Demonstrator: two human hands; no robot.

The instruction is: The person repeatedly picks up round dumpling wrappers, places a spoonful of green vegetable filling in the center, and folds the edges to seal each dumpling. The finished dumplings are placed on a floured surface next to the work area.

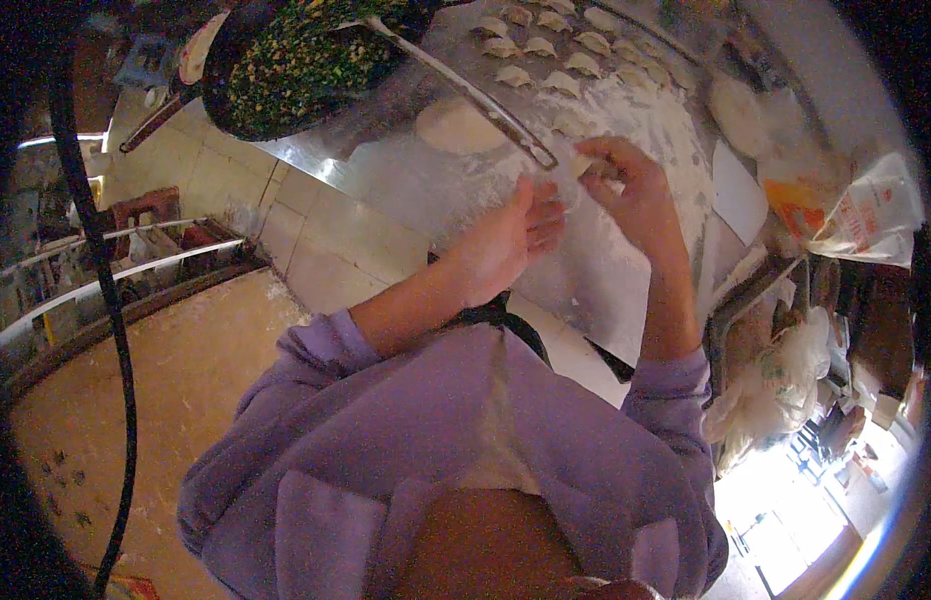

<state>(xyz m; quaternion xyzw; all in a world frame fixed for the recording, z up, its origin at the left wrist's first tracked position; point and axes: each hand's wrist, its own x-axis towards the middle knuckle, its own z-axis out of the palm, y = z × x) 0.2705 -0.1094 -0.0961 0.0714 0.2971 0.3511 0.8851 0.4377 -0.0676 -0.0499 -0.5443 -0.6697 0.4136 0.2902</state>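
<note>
Over the floured work surface, my right hand has thumb and fingers pinched around a small pale dumpling; the fingers cover part of it. My left hand is just to its left, fingers a little apart, and I see nothing in it. Between and beyond the hands lies the metal handle of a spoon or ladle. Its far end reaches into a dark pan filled with chopped green and yellow filling. A round dough wrapper lies flat beside the handle.
Several folded dumplings stand in rows at the far side. Loose flour covers the right part. At the right are a white and orange plastic bag and a pale rounded sheet. A black cable hangs at the left.
</note>
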